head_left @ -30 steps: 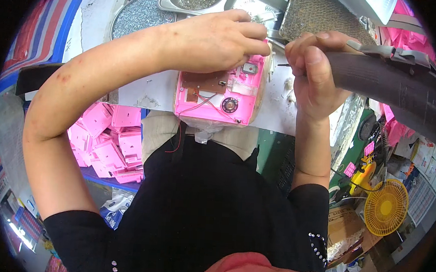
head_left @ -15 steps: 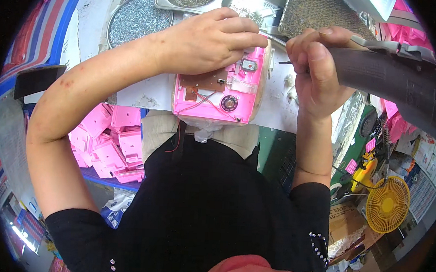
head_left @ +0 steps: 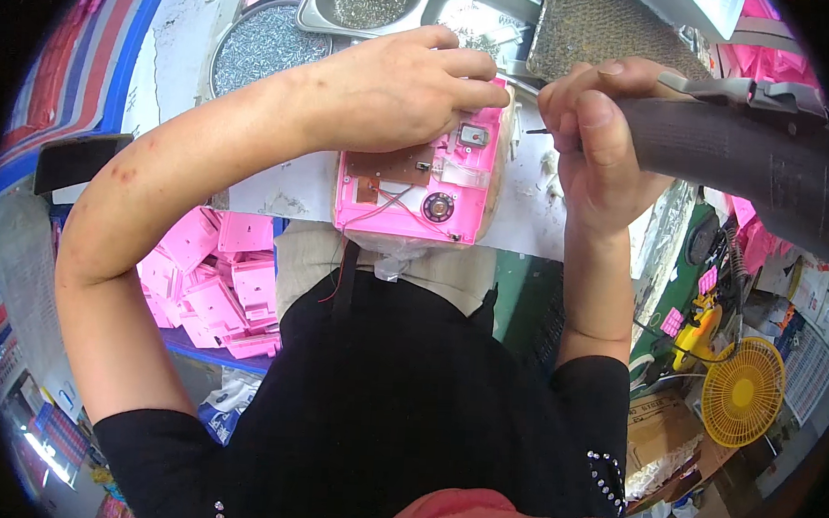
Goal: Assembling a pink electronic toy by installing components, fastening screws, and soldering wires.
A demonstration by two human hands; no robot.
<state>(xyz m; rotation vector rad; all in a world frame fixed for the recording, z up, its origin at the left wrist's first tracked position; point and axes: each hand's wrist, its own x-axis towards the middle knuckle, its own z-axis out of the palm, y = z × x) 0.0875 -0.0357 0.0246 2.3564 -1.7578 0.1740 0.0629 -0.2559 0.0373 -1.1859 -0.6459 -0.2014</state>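
Note:
In front of me lies a pink plastic casing (head_left: 402, 223), open side up. Inside it are a brown circuit board (head_left: 393, 167), a round black speaker (head_left: 438, 206), a small metal-framed part (head_left: 472, 135) and thin wires. My left hand (head_left: 409, 88) lies across the casing's far part, its fingers bent over the far right corner; the thumb is hidden beneath. To the right, my right hand (head_left: 604, 128) is wrapped round a dark electric screwdriver (head_left: 721, 139) with a grey lever. Its thin bit points left, just beside the casing and apart from it.
A round tray of small silver screws (head_left: 271, 50) stands far left, beside a metal tray (head_left: 428, 6) with compartments of small parts. A brown textured mat (head_left: 614, 35) lies far right. Pink plastic parts (head_left: 221, 291) are piled lower left; a yellow fan (head_left: 743, 391) stands lower right.
The whole view has shifted slightly, so the casing and trays appear a little lower and further right. Both hands keep nearly the same pose; the screwdriver bit remains beside the casing.

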